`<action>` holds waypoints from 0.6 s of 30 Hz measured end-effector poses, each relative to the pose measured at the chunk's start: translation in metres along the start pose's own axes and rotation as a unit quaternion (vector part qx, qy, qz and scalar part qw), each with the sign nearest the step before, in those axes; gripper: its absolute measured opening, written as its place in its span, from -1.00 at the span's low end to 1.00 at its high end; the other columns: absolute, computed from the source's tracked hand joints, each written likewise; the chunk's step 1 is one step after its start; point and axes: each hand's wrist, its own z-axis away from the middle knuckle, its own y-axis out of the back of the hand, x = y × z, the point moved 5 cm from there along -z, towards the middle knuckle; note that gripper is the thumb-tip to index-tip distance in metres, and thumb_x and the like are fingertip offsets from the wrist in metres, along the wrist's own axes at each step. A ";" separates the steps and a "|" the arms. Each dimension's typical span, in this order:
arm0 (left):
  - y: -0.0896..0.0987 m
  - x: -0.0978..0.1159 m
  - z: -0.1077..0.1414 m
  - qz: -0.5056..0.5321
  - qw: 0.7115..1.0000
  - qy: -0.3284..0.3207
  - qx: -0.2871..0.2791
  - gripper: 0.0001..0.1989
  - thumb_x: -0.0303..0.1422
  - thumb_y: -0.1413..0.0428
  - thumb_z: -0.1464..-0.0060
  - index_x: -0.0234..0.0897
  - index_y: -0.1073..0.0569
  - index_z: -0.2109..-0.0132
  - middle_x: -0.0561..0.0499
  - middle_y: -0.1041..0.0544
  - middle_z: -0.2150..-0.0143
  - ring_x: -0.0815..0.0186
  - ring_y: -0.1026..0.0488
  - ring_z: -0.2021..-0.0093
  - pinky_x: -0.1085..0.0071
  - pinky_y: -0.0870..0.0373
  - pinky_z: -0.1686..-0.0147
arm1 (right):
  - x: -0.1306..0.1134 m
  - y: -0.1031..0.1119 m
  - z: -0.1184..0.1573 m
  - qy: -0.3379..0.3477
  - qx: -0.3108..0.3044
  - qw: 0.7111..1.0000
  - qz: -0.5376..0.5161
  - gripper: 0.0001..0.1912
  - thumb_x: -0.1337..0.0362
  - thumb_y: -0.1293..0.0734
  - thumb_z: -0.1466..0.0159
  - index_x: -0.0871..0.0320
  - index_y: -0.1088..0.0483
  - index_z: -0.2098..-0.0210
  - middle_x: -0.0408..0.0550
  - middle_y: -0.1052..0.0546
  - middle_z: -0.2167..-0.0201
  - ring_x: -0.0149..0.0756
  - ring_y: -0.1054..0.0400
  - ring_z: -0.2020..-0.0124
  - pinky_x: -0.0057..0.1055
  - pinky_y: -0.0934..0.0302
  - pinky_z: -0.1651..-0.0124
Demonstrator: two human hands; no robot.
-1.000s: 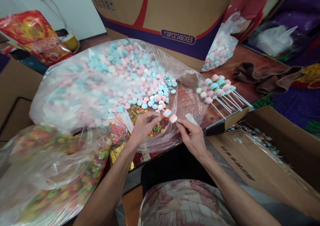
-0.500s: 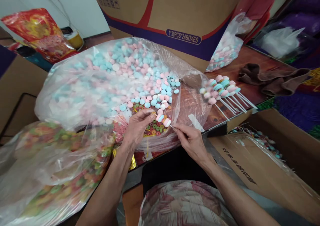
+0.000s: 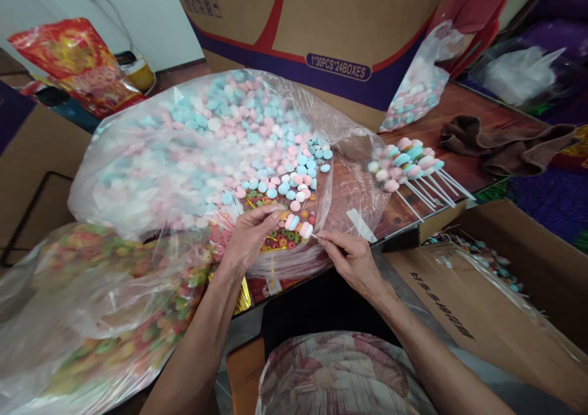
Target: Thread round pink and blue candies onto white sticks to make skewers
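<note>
A short candy skewer with pink, white and blue pieces spans the gap between my hands. My right hand pinches its white stick at the right end. At the upper left end, my left hand is closed, fingertips pressed together; what they hold there is too small to make out. Beneath the skewer lie small ring candies in red, green and orange. Just behind are loose pink, blue and white candies, spilling from a large clear bag.
Several finished skewers lie right of the bag, near a brown cloth. An open carton stands at the lower right. A bag of ring candies fills the lower left. A big cardboard box stands behind.
The skewer's pieces have shifted slightly left and down, and it sits a little flatter. Both hands keep nearly the same positions.
</note>
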 end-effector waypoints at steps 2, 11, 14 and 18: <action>-0.001 0.000 0.001 0.009 1.000 0.007 0.002 -0.74 -0.27 -0.43 0.17 -0.22 -0.67 0.26 0.02 -0.61 0.35 0.42 -0.47 0.38 0.52 -0.41 0.32 | 0.000 0.000 0.000 -0.002 -0.001 1.000 0.013 -0.80 0.30 -0.28 -0.39 0.11 -0.56 0.16 -0.07 -0.65 0.29 -0.25 -0.56 0.31 -0.42 -0.39 0.21; -0.003 0.002 0.006 -0.040 0.999 0.032 -0.018 -0.75 -0.26 -0.43 0.19 -0.27 -0.65 0.33 0.03 -0.58 0.40 0.41 -0.44 0.39 0.48 -0.38 0.33 | -0.008 -0.005 0.004 0.006 -0.048 0.998 0.045 -0.79 0.29 -0.22 -0.42 0.15 -0.49 0.23 -0.10 -0.57 0.42 -0.36 -0.44 0.46 -0.48 -0.26 0.33; -0.010 0.000 0.010 -0.025 0.997 0.063 -0.025 -0.72 -0.24 -0.45 0.24 -0.30 -0.64 0.37 0.03 -0.57 0.43 0.41 -0.44 0.41 0.48 -0.37 0.33 | -0.008 -0.006 0.006 0.014 -0.023 0.999 0.034 -0.83 0.33 -0.24 -0.41 0.14 -0.46 0.25 -0.12 -0.54 0.43 -0.38 -0.42 0.48 -0.50 -0.23 0.35; -0.022 -0.009 0.013 0.002 0.997 0.076 -0.005 -0.70 -0.24 -0.46 0.28 -0.32 -0.61 0.41 0.03 -0.57 0.44 0.42 -0.43 0.42 0.49 -0.35 0.34 | -0.007 -0.005 0.008 0.031 0.011 0.999 0.024 -0.87 0.36 -0.26 -0.39 0.14 -0.44 0.26 -0.15 -0.51 0.46 -0.40 -0.40 0.50 -0.52 -0.22 0.36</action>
